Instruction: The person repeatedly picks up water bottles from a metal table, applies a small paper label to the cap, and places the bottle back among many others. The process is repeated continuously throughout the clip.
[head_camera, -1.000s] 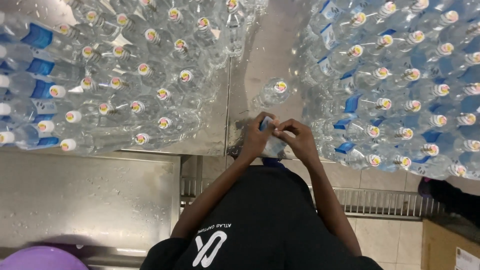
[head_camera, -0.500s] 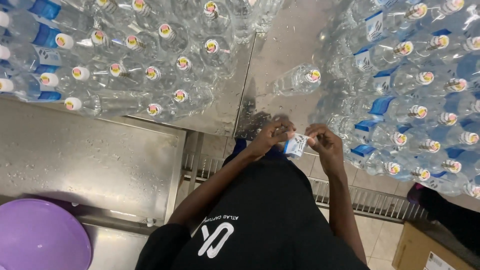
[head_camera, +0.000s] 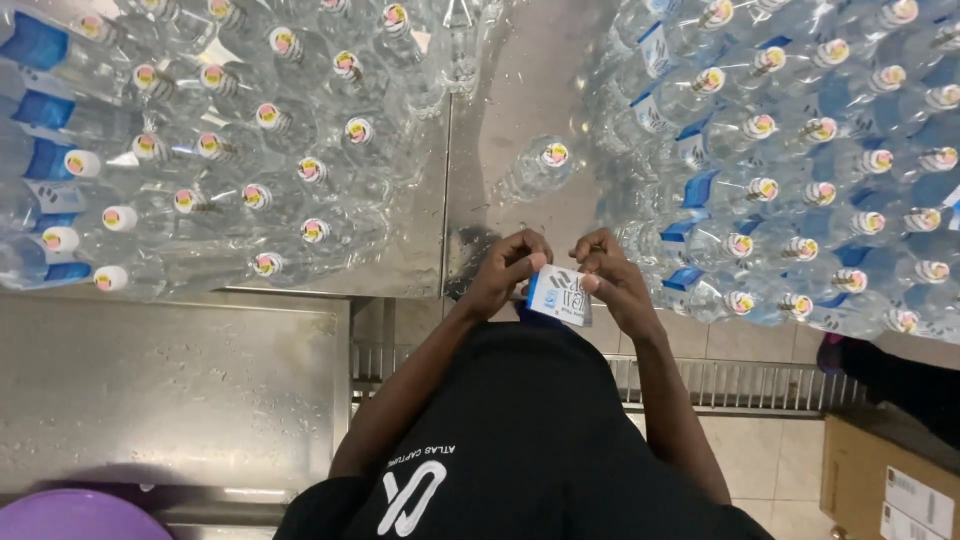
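Note:
Both my hands meet over a clear plastic bottle held at the near edge of a steel table (head_camera: 500, 100). My left hand (head_camera: 505, 270) and my right hand (head_camera: 610, 280) pinch a white and blue label (head_camera: 560, 296) that wraps the bottle; the bottle itself is mostly hidden behind the label and my fingers. A single capped bottle (head_camera: 540, 165) stands alone on the table just beyond my hands. Several unlabelled bottles (head_camera: 260, 130) crowd the table to the left. Several bottles with blue labels (head_camera: 800, 180) stand packed on the right.
A wet steel counter (head_camera: 170, 380) lies at lower left with a purple bowl (head_camera: 70, 515) at its near edge. A floor drain grate (head_camera: 740, 385) runs under the table. A cardboard box (head_camera: 890, 480) sits at lower right, with another person's dark sleeve (head_camera: 890, 370) above it.
The view has shifted, so the table and bottles sit lower and more to the right. My hands have turned the bottle so the white and blue label now faces up between my fingers.

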